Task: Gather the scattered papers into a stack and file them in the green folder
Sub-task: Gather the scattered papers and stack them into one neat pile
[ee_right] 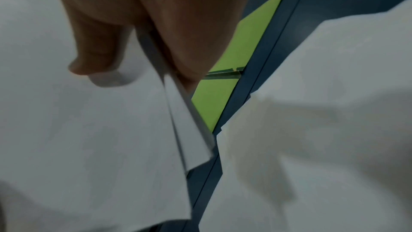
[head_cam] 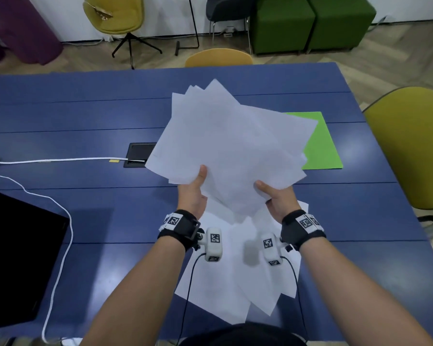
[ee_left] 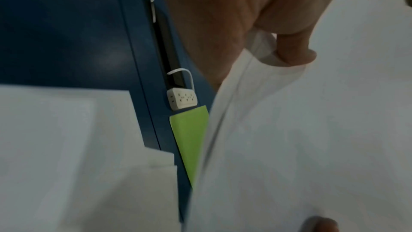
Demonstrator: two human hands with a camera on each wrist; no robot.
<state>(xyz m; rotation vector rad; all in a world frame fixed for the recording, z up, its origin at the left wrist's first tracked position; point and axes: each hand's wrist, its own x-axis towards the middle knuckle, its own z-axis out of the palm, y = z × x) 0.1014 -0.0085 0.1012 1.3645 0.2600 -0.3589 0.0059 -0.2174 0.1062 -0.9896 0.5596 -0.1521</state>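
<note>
Probably an office: meeting table (head_cam: 85, 116), chairs (head_cam: 115, 16).

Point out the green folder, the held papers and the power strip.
green folder (head_cam: 321, 148): head view, its bare right half.
held papers (head_cam: 233, 146): head view, middle of the top sheet.
power strip (ee_left: 182, 99): left wrist view, its socket face.

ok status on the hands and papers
Left hand and right hand grip a fanned bundle of papers in the air. More sheets on table. Green folder shut, partly hidden.
</note>
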